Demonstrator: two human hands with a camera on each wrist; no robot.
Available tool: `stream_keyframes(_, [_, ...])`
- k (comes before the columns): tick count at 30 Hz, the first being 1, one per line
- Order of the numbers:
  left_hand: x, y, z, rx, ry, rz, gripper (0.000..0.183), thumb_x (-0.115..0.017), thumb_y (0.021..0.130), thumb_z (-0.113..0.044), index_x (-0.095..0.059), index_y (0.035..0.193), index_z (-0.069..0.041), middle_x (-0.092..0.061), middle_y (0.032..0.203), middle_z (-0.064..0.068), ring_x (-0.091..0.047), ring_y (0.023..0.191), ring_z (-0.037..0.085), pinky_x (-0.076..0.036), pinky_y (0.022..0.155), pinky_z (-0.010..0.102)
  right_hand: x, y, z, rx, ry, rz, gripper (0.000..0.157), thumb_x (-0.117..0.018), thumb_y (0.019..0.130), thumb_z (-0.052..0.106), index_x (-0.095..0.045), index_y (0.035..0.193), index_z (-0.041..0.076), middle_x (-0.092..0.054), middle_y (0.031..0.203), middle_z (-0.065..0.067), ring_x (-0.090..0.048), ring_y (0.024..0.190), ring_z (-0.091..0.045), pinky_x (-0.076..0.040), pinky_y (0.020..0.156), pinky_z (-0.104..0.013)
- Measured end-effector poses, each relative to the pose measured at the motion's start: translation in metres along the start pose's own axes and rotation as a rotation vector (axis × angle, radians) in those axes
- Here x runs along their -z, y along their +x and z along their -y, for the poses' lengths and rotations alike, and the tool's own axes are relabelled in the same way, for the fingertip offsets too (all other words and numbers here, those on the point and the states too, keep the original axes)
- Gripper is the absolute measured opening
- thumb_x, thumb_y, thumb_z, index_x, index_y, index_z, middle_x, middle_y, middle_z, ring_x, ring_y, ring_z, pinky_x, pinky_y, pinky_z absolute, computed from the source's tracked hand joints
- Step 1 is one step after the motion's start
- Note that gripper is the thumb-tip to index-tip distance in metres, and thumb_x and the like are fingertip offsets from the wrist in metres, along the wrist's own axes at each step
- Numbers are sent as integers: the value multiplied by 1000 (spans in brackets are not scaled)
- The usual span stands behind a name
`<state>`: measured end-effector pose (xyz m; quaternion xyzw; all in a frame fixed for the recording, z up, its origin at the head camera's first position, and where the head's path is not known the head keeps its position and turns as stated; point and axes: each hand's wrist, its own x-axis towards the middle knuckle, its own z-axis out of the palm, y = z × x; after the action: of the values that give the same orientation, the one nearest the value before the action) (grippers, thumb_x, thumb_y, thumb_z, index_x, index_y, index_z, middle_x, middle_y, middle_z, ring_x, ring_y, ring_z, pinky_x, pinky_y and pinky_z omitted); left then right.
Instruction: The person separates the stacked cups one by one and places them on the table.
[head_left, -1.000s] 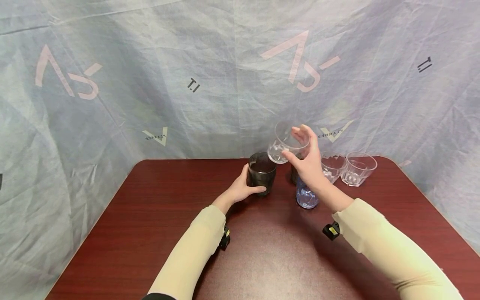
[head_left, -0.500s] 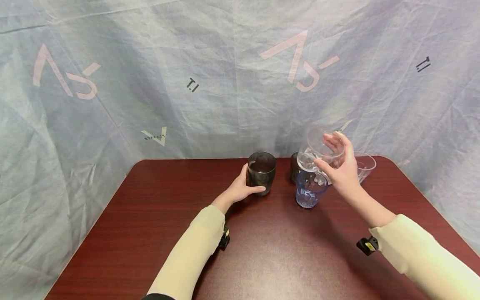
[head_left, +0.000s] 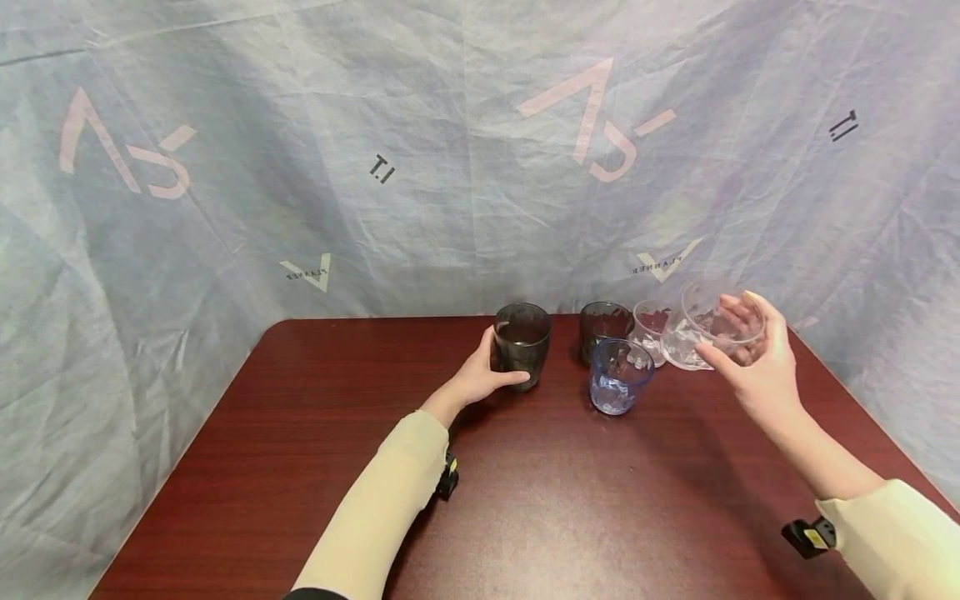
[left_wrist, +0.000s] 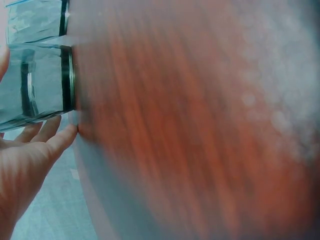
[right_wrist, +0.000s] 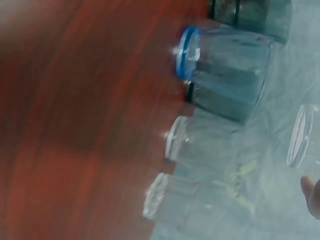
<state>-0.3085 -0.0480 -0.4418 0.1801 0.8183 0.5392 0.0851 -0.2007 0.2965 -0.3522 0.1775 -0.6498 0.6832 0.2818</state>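
My left hand (head_left: 474, 379) grips a dark grey glass (head_left: 524, 354) that stands upright on the table, thumb at the near side and fingers behind. In the left wrist view that dark glass (left_wrist: 37, 85) shows between thumb and fingers. Off to the right, my right hand (head_left: 767, 362) holds a clear glass (head_left: 678, 343) in the air, tilted, its rim toward my palm. Only the base of this held glass (right_wrist: 302, 137) and a fingertip enter the right wrist view. A blue glass (head_left: 617, 392) stands between my hands.
Behind the blue glass is another dark glass (head_left: 598, 325). A clear glass (head_left: 651, 321) stands beside it; a second standing clear glass (right_wrist: 165, 197) appears in the right wrist view, mostly hidden in the head view. A grey cloth (head_left: 420, 217) hangs behind the reddish-brown table (head_left: 315, 417).
My right hand has carried the clear glass rightward and lower, past the blue glass, uncovering the dark glass behind it. My left hand stays on its dark glass.
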Motion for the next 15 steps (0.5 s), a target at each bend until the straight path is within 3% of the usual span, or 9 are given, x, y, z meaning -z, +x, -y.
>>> stream_keyframes(10, [0, 1, 1, -17, -1, 5, 99, -82, 81, -25, -14, 153, -28, -41, 146, 1, -41, 133, 19, -33, 107, 43, 25, -19, -14, -73, 29, 24, 75, -57, 76, -31, -36, 137, 6, -53, 127, -5, -52, 117, -11, -49, 80, -15])
stream_keyframes(15, [0, 1, -1, -11, 6, 3, 99, -82, 81, -26, -14, 153, -29, -42, 146, 1, -41, 133, 18, -33, 107, 42, 33, -28, -25, -132, -125, 65, 73, -63, 78, -24, -34, 134, 12, -53, 125, 4, -53, 112, -1, -47, 78, -11])
